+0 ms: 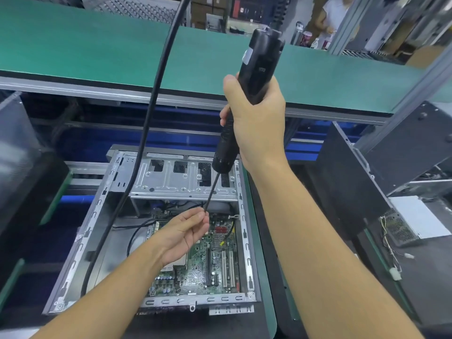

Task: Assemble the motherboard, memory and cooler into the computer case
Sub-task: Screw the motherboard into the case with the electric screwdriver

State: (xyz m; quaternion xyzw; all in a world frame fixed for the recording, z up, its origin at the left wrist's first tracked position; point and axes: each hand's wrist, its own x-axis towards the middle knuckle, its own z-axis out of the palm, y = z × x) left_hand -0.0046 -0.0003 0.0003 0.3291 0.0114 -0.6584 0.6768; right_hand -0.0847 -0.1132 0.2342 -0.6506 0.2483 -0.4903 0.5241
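Saw a thick black rubber cable curving down from above and across the left side of the open silver sheet-metal computer case. Found the case lying flat, open side up, with a long green conveyor belt running behind it. Over the middle of the case, caught the left hand palm up, thumb and forefinger pinched on the tip of a thin dark metal driver bit — with the other fingers loosely curled. Beneath that hand, in the right half of the case, made out the green printed motherboard lying flat on the case floor, with white slots toward the right wall. Above the case's far right corner, noted the right hand wrapped firmly round a black cylindrical electric screwdriver, tilted, bit end down toward the left hand. Right of the case, spotted a dark grey metal enclosure — and beyond it a silver box-shaped power supply trailing loose wires.
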